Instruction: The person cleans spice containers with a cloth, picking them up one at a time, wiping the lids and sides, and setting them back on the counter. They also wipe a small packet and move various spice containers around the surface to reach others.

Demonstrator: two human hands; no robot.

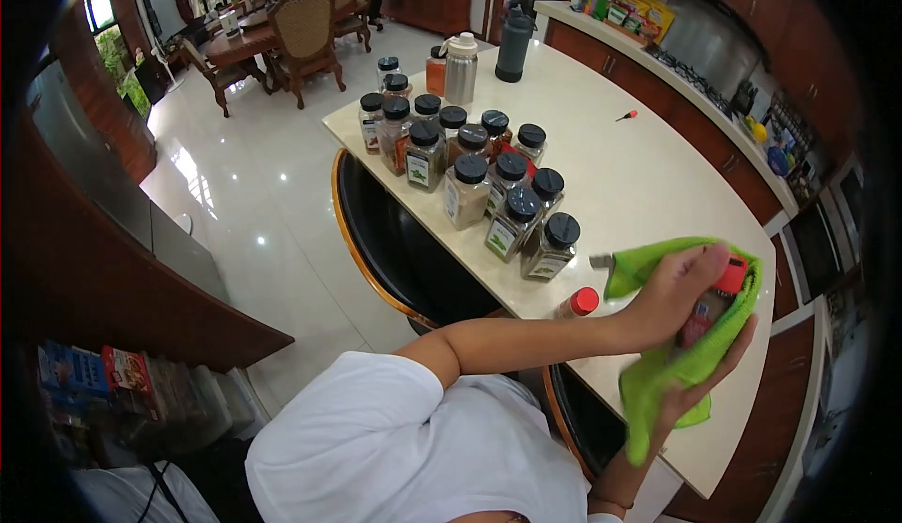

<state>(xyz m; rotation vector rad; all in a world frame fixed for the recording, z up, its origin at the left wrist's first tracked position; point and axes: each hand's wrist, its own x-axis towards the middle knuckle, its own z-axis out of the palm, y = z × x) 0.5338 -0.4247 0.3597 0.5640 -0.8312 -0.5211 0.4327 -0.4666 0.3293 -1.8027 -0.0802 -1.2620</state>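
A spice jar with a red cap is wrapped partly in a bright green cloth above the counter's right end. My left hand is closed at the jar's upper part, thumb beside the red cap; its other fingers are mostly hidden. From below, my right hand presses the cloth around the jar, its fingers curved along the far side. The cloth hangs beneath it, slightly blurred. A smaller red-capped jar stands on the counter near my left forearm.
Several black-capped spice jars stand grouped on the cream counter. Behind them are a steel bottle and a dark tumbler. A small red-tipped item lies farther right. Black chairs sit against the near edge.
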